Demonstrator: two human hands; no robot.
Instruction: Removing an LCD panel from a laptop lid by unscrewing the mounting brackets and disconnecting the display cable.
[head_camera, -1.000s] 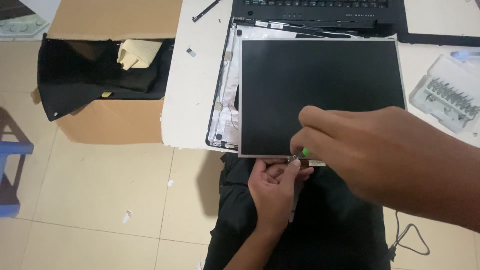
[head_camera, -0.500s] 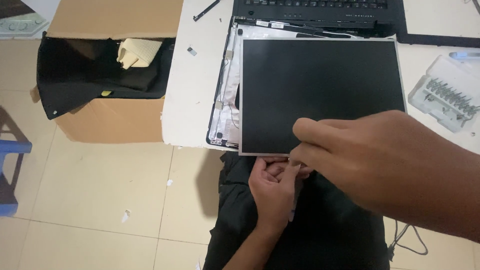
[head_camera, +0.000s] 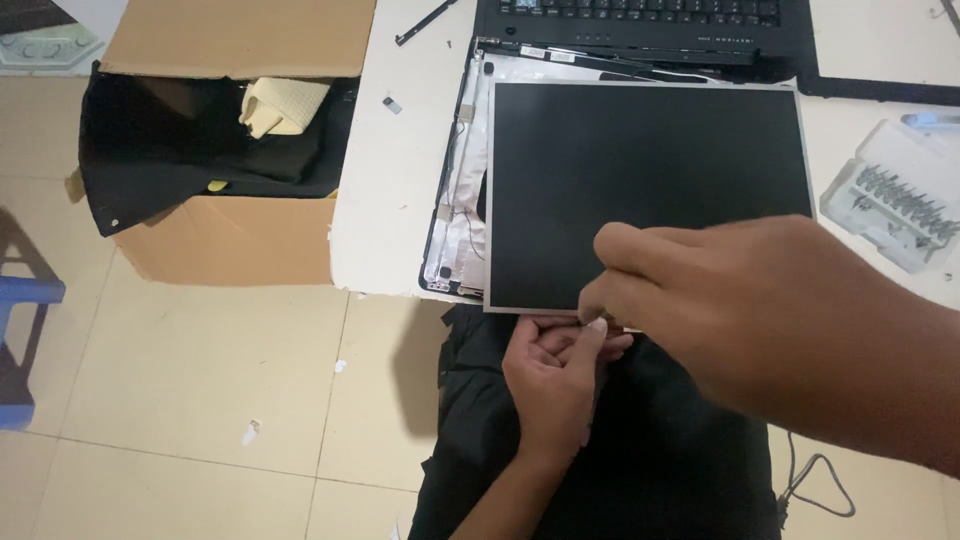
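LCD panel (head_camera: 650, 190), dark and rectangular with a thin silver frame, lies flat on the white counter (head_camera: 385, 200), partly over the laptop's opened lid shell (head_camera: 455, 200). Its near edge overhangs the counter's front lip. Laptop base with keyboard (head_camera: 640, 25) sits at 12 o'clock from the panel, touching the lid shell at the hinge side.

Right hand (head_camera: 740, 310) at the panel's 6 o'clock edge, fingers curled tight, thumb and forefinger pinched together on something small at the panel's lower edge; what exactly is pinched I cannot tell. Left hand (head_camera: 555, 375) just below it, under the overhanging edge, palm up, fingers loosely bent and touching the panel's underside; nothing plainly gripped.

At 3 o'clock from the panel, a pale plastic screwdriver-bit case (head_camera: 900, 205) on the counter. At 9 o'clock, off the counter, a cardboard box (head_camera: 230, 240) holding black cloth (head_camera: 160, 160) and a folded cream rag (head_camera: 280, 105). Tiled floor (head_camera: 180, 400) beneath. Black cable (head_camera: 815, 490) at 5 o'clock.
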